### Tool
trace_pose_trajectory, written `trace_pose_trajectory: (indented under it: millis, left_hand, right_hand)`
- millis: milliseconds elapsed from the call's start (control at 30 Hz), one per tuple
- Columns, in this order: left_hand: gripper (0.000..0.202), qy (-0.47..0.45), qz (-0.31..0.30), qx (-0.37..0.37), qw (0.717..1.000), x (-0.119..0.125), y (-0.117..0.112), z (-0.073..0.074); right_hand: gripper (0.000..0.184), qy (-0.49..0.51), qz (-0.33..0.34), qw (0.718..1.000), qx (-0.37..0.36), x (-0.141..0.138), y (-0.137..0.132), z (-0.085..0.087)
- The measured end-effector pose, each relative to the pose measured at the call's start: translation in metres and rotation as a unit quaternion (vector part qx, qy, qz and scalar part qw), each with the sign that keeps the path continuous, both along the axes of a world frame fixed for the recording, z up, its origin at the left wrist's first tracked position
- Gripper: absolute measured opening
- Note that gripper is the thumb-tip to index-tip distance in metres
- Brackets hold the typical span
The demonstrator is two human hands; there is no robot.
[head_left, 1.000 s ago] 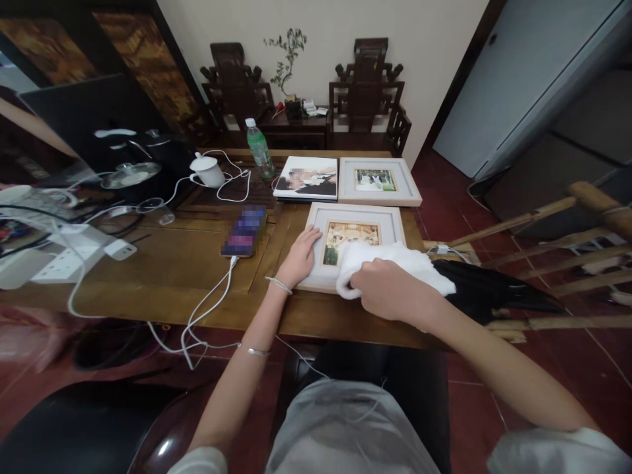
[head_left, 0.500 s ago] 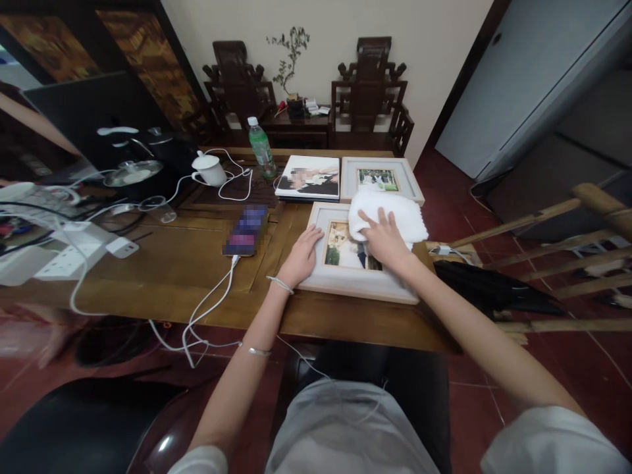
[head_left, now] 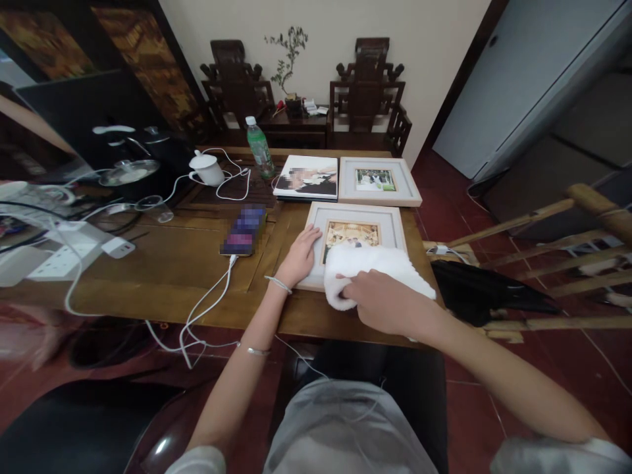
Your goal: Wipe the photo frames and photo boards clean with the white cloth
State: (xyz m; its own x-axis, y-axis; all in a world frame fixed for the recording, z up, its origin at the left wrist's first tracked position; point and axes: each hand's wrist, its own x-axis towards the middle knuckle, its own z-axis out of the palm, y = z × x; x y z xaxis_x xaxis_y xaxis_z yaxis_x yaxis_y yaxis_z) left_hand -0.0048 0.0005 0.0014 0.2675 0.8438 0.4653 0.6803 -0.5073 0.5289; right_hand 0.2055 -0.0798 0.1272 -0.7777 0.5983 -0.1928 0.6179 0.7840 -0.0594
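A light wooden picture frame (head_left: 355,212) lies flat near the front edge of the table, a photo behind its pane. My left hand (head_left: 299,257) rests along its left side, fingers stretched out and lying on the border. A folded white towel (head_left: 375,260) covers the lower part of the frame and hangs past its right corner. Its near edge is gripped by my right hand (head_left: 378,299), fingers curled into the cloth. Behind lie a second picture frame (head_left: 405,184) and a photo album (head_left: 309,178), side by side.
Left of the frame, a phone (head_left: 243,230) is plugged into a white cable. Further left are a power strip (head_left: 66,253), a lidded white cup (head_left: 207,170) and a pot (head_left: 131,176). A green bottle (head_left: 260,148) stands behind. A bamboo rack (head_left: 523,217) stands to the right.
My right hand has moved the towel from the frame's upper right down to its near edge, and its fingers have curled from spread to gripping. My left hand has stayed put.
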Motion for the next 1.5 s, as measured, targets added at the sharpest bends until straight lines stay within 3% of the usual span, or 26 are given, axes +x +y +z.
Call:
trace_pose_trajectory:
  millis: [100,267,500,633,767,1000,1100,1300,1400,1500]
  left_hand:
    - [0.044,0.0,0.001,0.001,1.0,0.0,0.0,-0.001]
    - [0.042,0.004,0.002,0.008,1.0,0.0,0.001,-0.003]
    - [0.042,0.007,0.0,0.013,1.0,-0.001,0.002,-0.004]
    - [0.041,0.003,0.004,0.016,1.0,-0.001,0.001,-0.003]
    - [0.04,0.006,0.001,0.011,1.0,-0.001,0.0,-0.003]
    - [0.043,0.015,0.006,0.004,1.0,0.001,0.0,0.0]
    - [0.042,0.019,0.005,-0.003,1.0,0.001,-0.001,0.003]
    - [0.045,0.012,0.007,-0.012,1.0,0.001,-0.001,0.004]
    - [0.047,0.01,0.015,-0.016,1.0,0.001,-0.001,0.003]
    - [0.046,0.01,0.014,-0.017,1.0,0.001,-0.002,0.002]
  right_hand:
    - [0.032,0.009,-0.037,0.999,0.016,-0.002,0.006,-0.01]
    - [0.05,0.019,-0.09,0.995,0.035,0.006,0.045,-0.034]
    - [0.056,0.031,-0.231,0.955,0.185,0.017,0.085,-0.033]
    - [0.045,0.007,-0.208,0.964,0.163,0.004,0.091,-0.042]
    - [0.046,-0.032,-0.163,0.976,0.139,-0.011,0.078,-0.049]
    - [0.037,-0.016,-0.028,0.997,0.069,-0.007,0.015,-0.026]
    - [0.035,0.005,-0.002,0.998,0.062,-0.006,0.004,-0.025]
    - [0.047,0.034,-0.045,0.996,0.067,-0.011,0.031,-0.047]
    - [0.053,0.022,-0.065,0.997,0.037,-0.007,0.055,-0.049]
    - [0.056,0.023,-0.089,0.993,0.067,-0.003,0.074,-0.049]
